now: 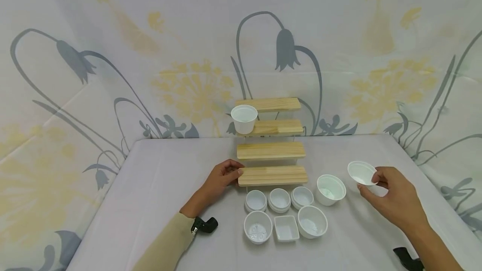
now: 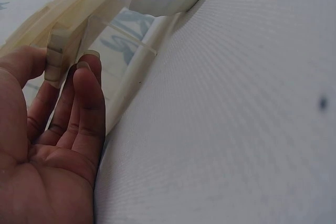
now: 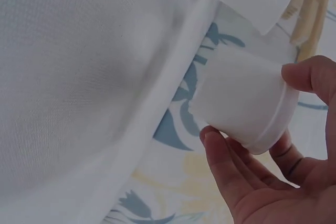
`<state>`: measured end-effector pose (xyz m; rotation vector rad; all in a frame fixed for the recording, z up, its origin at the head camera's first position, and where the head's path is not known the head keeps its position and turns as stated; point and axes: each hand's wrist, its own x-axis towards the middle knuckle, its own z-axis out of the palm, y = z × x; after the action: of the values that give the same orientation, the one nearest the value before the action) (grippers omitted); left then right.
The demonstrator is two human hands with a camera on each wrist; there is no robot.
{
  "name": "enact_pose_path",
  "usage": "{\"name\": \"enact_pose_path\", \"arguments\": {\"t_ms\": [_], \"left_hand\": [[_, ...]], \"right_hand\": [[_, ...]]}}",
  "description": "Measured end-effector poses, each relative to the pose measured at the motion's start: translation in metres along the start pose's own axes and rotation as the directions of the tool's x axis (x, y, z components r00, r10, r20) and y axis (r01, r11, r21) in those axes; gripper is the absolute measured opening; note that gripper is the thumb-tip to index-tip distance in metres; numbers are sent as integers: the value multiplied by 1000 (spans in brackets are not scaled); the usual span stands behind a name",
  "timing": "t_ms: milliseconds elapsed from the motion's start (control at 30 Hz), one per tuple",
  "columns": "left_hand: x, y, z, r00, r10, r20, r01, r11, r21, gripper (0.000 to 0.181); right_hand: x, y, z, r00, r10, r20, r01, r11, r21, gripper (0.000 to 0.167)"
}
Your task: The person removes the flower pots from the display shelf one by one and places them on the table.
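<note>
In the head view, a four-step wooden shelf stand [image 1: 271, 150] rises at the middle of the table. My left hand [image 1: 217, 182] grips the left end of its lowest board [image 2: 56, 56], thumb on one side and fingers on the other. A white plastic cup [image 1: 361, 173] is held by the rim in my right hand [image 1: 395, 198], to the right of the stand. The right wrist view shows this cup [image 3: 241, 98] between thumb and fingers, off the table. One similar white cup [image 1: 244, 119] sits at the left end of an upper step.
Another white cup [image 1: 330, 190] stands right of the stand's foot. Before the stand are several small round ramekins [image 1: 280, 200], two larger white bowls [image 1: 257, 228] and a square white dish [image 1: 286, 228]. Behind the table hangs a flowered cloth [image 1: 199, 32].
</note>
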<state>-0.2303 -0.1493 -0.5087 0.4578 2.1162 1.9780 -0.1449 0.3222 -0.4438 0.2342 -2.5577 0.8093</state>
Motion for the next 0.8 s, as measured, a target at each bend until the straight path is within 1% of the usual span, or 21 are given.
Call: {"name": "enact_pose_path", "arguments": {"t_ms": [267,433,633,800], "left_hand": [[0,1,0,1000,5,3,-5,1000,2,27],[-1,1,0,1000,8,3,-8,1000,3,27],[-1,4,0,1000,2,2,-2,1000,4,27],[0,1,0,1000,1,2,-1,1000,5,27]], "right_hand": [[-2,7,2,995,16,101,-9,998,-67,36],[-4,7,5,988,39,151,-27,996,-83,37],[-3,7,4,981,63,183,-44,994,-104,38],[-2,7,3,976,87,202,-64,991,-119,38]]}}
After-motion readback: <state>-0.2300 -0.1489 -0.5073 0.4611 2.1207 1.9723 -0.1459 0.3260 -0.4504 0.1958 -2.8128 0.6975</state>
